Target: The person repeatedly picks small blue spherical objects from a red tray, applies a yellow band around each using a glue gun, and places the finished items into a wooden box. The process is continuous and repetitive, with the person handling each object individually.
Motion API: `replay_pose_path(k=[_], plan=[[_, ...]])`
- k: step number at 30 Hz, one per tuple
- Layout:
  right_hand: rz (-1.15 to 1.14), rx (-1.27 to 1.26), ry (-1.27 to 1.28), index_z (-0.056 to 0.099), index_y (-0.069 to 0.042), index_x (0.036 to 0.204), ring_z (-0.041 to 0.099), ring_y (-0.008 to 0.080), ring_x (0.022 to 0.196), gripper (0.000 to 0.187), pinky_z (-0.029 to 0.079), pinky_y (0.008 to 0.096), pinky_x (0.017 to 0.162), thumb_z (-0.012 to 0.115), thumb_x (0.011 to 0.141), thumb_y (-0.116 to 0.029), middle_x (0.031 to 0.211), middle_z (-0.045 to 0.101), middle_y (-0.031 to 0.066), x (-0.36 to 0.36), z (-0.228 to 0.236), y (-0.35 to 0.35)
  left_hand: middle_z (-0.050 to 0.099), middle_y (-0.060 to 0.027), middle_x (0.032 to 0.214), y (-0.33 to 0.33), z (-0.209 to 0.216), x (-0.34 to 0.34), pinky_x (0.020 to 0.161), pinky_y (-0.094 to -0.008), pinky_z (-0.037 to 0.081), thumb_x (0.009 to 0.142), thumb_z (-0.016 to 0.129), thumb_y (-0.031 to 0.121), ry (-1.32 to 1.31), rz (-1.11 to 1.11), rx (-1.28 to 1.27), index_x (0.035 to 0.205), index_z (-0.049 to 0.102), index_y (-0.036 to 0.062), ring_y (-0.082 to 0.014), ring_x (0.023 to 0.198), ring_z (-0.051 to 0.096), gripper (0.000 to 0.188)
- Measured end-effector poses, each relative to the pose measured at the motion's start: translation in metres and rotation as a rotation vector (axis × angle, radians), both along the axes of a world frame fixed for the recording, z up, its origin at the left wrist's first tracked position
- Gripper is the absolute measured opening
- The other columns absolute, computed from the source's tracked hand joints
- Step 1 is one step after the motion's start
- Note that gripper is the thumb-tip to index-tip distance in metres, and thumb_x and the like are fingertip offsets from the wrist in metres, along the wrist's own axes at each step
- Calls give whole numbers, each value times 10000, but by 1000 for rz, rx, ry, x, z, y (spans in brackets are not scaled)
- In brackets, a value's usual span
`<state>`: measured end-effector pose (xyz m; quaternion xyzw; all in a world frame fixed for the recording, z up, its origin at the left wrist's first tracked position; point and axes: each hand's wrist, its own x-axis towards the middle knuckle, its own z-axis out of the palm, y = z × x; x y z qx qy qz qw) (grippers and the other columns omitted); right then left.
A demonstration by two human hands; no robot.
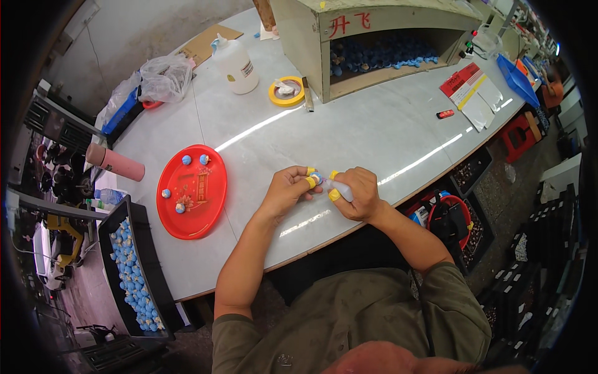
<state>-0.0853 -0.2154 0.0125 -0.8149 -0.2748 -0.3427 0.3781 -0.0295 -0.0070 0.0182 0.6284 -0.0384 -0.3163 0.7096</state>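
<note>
My left hand (pixel 283 190) pinches a small blue, rounded piece (pixel 316 178) between thumb and fingers, above the grey table (pixel 261 137). Wrapped in my right hand (pixel 361 194) is a small translucent squeeze bottle (pixel 341 189), its narrow tip pointing left at the blue piece. Whether the tip touches it is too small to tell. Yellow coverings sit on several fingertips of both hands. Left of my hands lies a round red tray (pixel 171 218), carrying several blue pieces with pale parts, one of them a blue figure (pixel 180 207) near its front.
A black crate (pixel 152 274) of blue pieces stands at the table's left end, near a pink flask (pixel 118 163). Farther back are a white bottle (pixel 235 67), a yellow tape roll (pixel 274 95) and an open-fronted box (pixel 305 56) holding blue pieces. Papers (pixel 476 103) lie at right.
</note>
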Motion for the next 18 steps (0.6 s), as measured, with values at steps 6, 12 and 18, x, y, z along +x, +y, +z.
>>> replay_pose_path(k=[6,12,18], plan=[[-17,19,-12,628,-10,913,598,297,583,236,454,375,548,736,718,-88,779,673,133,3,-3,1,719,-89,1019,-1,1,-1,685,-216,525,938,638,100,-6,-11,-3,1164,615,-39,-140,908,707,267],[-22,8,-2,627,-7,912,597,297,583,239,461,374,553,737,716,-89,774,671,133,2,-2,1,720,-91,1023,-1,1,0,681,-216,525,939,638,103,-3,-5,3,1163,618,-36,-140,901,707,264],[-13,40,-14,625,-4,910,597,304,585,233,463,377,550,734,721,-85,771,668,138,2,-5,0,724,-92,1003,-1,0,0,676,-215,527,937,632,101,1,-9,-1,1161,619,-36,-140,884,708,263]])
